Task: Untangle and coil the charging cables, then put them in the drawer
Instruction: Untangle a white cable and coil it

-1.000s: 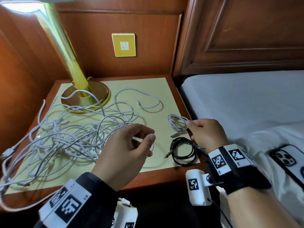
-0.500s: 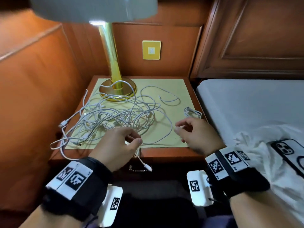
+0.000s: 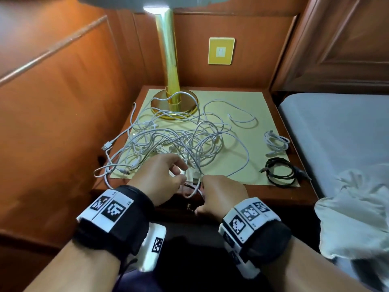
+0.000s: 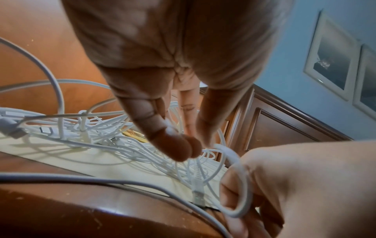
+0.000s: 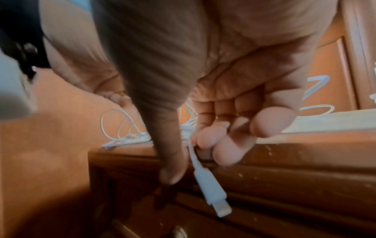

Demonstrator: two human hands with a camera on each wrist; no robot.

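Both hands are working at the front edge of the nightstand (image 3: pixel 280 199), close together. The left hand (image 3: pixel 156 179) is pinching a strand of the tangled white cables (image 3: pixel 179 142) between thumb and fingertips (image 4: pixel 177 148), while the right hand (image 3: pixel 221 194) is curling its fingers around one white cable (image 4: pixel 239 177) — its loop is passing over the knuckles, and its plug end (image 5: pixel 213 190) is hanging down below the fingers in front of the drawer (image 5: pixel 284 185). The tangle is lying spread across the yellow mat (image 3: pixel 252 114), with a few strands draping over the brass lamp base (image 3: pixel 174 102) and others spilling off the left side. Near the right edge of the mat, a small coiled white cable (image 3: pixel 276 143) is sitting just behind a coiled black cable (image 3: pixel 280 172). To the right, a bed (image 3: pixel 341 131) is standing beside the nightstand.
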